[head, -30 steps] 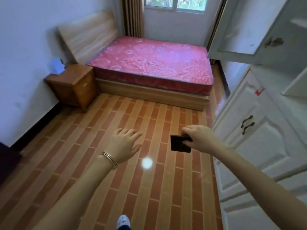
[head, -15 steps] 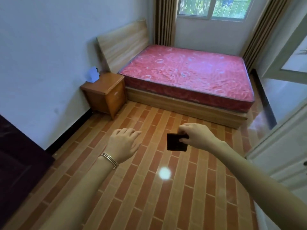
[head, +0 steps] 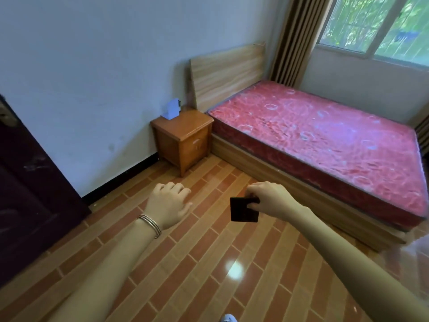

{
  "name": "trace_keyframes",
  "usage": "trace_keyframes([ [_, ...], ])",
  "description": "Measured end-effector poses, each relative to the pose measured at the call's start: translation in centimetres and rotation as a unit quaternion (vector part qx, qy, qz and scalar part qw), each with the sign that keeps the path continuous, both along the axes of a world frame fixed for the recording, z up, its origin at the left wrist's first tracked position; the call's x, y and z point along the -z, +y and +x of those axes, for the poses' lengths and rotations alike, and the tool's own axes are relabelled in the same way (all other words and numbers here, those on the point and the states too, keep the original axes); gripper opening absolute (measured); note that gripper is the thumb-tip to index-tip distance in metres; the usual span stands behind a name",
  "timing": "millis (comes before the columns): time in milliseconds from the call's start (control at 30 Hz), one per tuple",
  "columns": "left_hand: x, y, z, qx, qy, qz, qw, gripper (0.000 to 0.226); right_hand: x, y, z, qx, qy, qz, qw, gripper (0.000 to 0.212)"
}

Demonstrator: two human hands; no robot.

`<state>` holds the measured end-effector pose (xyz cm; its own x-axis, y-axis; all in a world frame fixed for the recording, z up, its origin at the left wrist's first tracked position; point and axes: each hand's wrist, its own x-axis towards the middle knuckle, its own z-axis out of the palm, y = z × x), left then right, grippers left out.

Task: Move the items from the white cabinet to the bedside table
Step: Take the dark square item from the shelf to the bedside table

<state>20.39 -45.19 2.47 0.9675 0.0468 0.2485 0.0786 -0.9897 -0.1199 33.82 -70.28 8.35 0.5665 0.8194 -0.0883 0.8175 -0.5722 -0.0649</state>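
Two risks stand out. The small flat black square item (head: 243,210) hangs from a light pinch at its upper right corner only, so I judge that a jolt could swing it loose onto the glossy brown tiled floor (head: 185,275), well short of the orange-brown wooden bedside table (head: 185,123). A pale blue-white box (head: 172,110) also sits at the back of that table's top, by the wall, and a careless set-down could knock it. The right hand (head: 271,201) is held out nearer than the table and to its right, thumb and fingertips pinching the item. The left hand (head: 168,203) floats palm down, nearer than the table, fingers loosely curled and holding nothing.
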Motion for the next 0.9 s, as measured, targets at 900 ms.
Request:
trace_keyframes([
  [900,-1.5,24.4,29.9,-0.061,-0.011,-0.026,0.998,0.048,-1.0,27.1,33.1,-0.056,0.027,0.045,0.997,0.011],
])
